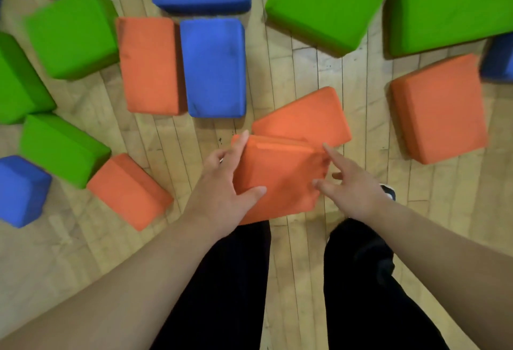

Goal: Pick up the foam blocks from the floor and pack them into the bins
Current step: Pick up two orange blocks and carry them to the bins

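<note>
Head view, straight down onto a wooden floor [299, 252]. At centre, just beyond black trouser legs [222, 288], an orange foam block [277, 180]. Gripped at its 9 o'clock edge by the left hand [219, 197], thumb curled onto the top face, fingers along the side. At its 3 o'clock edge the right hand [352, 191], fingers spread and straight, tips at the foam; actual contact hard to tell. Overlapping a second orange block [302, 116] at 1 o'clock. Farther out, a blue block [213, 66] at 11 o'clock and a green block [327, 2] near 12.
</note>
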A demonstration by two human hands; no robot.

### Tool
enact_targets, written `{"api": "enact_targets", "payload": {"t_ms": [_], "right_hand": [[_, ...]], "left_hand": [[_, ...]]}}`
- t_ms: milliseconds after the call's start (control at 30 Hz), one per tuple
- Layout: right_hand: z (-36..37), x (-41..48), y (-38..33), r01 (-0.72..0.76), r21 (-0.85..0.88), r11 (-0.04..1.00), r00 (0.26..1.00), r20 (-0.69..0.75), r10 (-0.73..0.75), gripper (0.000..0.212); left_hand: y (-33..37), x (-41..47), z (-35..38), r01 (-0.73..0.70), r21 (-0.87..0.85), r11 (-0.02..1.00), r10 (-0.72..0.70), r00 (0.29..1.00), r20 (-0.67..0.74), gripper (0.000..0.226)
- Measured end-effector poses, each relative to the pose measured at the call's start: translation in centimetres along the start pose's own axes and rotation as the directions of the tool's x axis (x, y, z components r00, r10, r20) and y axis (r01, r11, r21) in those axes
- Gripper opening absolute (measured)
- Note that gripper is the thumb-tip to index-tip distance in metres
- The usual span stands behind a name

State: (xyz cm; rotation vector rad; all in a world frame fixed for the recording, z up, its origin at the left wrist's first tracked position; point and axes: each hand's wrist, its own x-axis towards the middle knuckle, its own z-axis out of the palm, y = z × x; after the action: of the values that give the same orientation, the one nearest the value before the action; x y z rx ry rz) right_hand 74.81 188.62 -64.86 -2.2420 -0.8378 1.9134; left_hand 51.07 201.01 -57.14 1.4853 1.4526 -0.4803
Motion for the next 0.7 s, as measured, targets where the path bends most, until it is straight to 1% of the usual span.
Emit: {"api": "enact_targets", "payload": {"t_ms": [67, 133, 167, 233, 300, 333, 400, 533, 633, 700], "right_hand": [[-1.5, 2.9, -1.4, 0.023, -0.095, 0.995, 0.995, -0.097, -0.032, 0.085], [-3.0, 6.3, -2.9, 0.024, -0.14, 0.99, 0.972, -0.226, -0.056, 0.085], [-3.5, 8.1, -3.5, 0.022, -0.153, 0.988, 0.961, -0.27, -0.063, 0.086], [-4.0, 11.8, -3.9, -0.004, -0.19, 0.982, 0.951, -0.305, -0.055, 0.091], [-4.1, 15.0, -3.4, -0.06, -0.226, 0.972, 0.957, -0.289, -0.008, 0.099], [-3.9, 16.2, -3.1, -0.075, -0.225, 0.971, 0.966, -0.257, 0.015, 0.104], [-3.4, 17.5, -2.8, -0.076, -0.182, 0.98, 0.98, -0.194, 0.04, 0.112], [-3.2, 18.0, -2.0, -0.025, -0.172, 0.985, 0.984, -0.178, -0.006, 0.124], [-4.1, 17.3, -0.1, -0.086, -0.031, 0.996, 0.989, -0.12, 0.082, 0.127], [-4.4, 16.5, 0.8, -0.104, 0.031, 0.994, 0.993, -0.052, 0.106, 0.126]], "left_hand": [[0.8, 1.1, -0.7, -0.031, 0.1, 0.995, 0.038, 0.997, -0.069, 0.1], [1.2, 2.7, -0.8, -0.054, 0.173, 0.983, 0.083, 0.983, -0.166, 0.097], [1.3, 3.5, -0.8, -0.058, 0.178, 0.982, 0.095, 0.973, -0.208, 0.096], [0.9, 4.8, -0.6, -0.054, 0.151, 0.987, 0.093, 0.96, -0.266, 0.092], [0.4, 5.3, -0.1, -0.066, 0.12, 0.991, 0.098, 0.954, -0.285, 0.09], [0.1, 5.3, 0.2, -0.067, 0.101, 0.993, 0.094, 0.951, -0.293, 0.09], [-0.2, 5.0, 0.6, -0.064, 0.084, 0.994, 0.087, 0.95, -0.3, 0.09], [-0.4, 5.3, 0.6, -0.056, 0.079, 0.995, 0.077, 0.95, -0.301, 0.091], [0.0, 5.4, 0.3, -0.058, 0.098, 0.994, 0.082, 0.962, -0.259, 0.089], [0.6, 5.3, 0.1, -0.057, 0.114, 0.992, 0.083, 0.966, -0.243, 0.089]]}}
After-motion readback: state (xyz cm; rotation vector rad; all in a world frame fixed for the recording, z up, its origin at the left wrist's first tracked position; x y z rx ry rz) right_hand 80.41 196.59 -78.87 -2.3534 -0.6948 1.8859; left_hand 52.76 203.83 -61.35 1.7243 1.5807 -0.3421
